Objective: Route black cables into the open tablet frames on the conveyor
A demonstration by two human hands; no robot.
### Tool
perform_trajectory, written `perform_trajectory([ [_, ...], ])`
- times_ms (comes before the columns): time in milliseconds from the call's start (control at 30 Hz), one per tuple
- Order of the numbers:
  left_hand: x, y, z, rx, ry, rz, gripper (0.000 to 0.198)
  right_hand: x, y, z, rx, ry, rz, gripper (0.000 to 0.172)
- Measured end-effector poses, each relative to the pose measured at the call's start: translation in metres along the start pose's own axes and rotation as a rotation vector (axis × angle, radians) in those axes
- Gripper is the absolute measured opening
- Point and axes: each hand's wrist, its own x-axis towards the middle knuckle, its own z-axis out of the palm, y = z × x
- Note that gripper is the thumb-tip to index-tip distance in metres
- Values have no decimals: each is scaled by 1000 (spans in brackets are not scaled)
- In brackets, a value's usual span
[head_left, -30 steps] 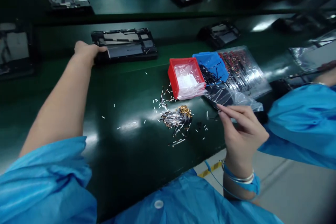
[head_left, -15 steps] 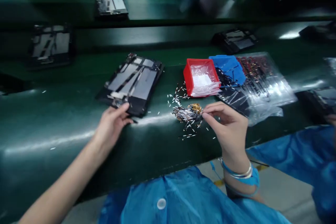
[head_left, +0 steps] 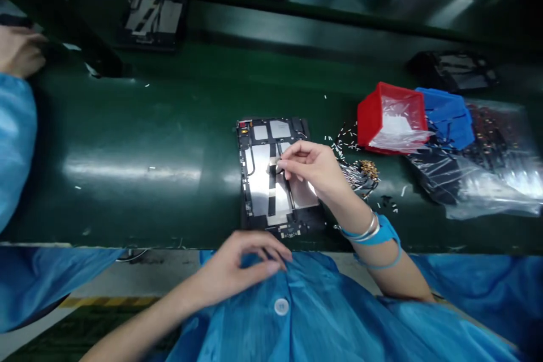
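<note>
An opened tablet-like device (head_left: 258, 184), with silver battery panels, black ribbon strips and small circuit boards, lies on the green work surface before me. My right hand (head_left: 318, 167) is over its middle, thumb and forefinger pinched; whatever is between them is too small to make out. Close to the surface's front edge, my left hand (head_left: 248, 260) holds nothing, its fingers loosely stretched and apart, just below the device. Behind my right wrist lies a bundle of thin cables (head_left: 354, 174) with gold-coloured ends, partly hidden by the forearm.
A red bin (head_left: 369, 119) holding clear plastic and a blue bin (head_left: 460, 121) of black pieces stand at right, beside plastic bags (head_left: 504, 164). White scraps are scattered around. Similar devices (head_left: 155, 20) lie farther back. Another person's hand (head_left: 19, 51) is at far left.
The device now lies straighter and closer to me. My left hand has let go of it and drawn back; my right hand has moved from the cable bundle onto the device. The view has shifted left.
</note>
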Motion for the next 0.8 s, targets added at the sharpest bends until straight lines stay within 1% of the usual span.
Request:
perform_trajectory([
  [100, -4, 10, -31, 473, 482, 365, 13, 8, 1, 19, -15, -38, 52, 30],
  [133, -4, 11, -41, 616, 601, 453, 13, 10, 2, 24, -25, -46, 71, 31],
  [167, -4, 10, -50, 754, 679, 518, 15, 12, 3, 29, -34, -51, 86, 31],
  [200, -2, 8, -58, 884, 715, 559, 18, 14, 5, 32, -39, -51, 94, 31],
  [233, 0, 6, -64, 1001, 717, 582, 21, 15, 7, 35, -42, -45, 99, 31],
  [300, 5, 0, -72, 1188, 678, 596, 27, 18, 12, 39, -45, -21, 104, 31],
  [367, 9, -4, -75, 1324, 629, 595, 31, 18, 15, 41, -49, 4, 116, 30],
  [433, 13, -7, -75, 1410, 599, 634, 32, 16, 16, 43, -45, 17, 128, 30],
  [533, 13, -9, -75, 1406, 603, 686, 27, 11, 14, 44, -23, 20, 131, 30],
  [633, 11, -9, -76, 1349, 616, 674, 24, 9, 13, 45, -29, 34, 128, 29],
  [800, 11, -10, -77, 1432, 582, 688, 29, 12, 15, 48, -128, 69, 116, 26],
])
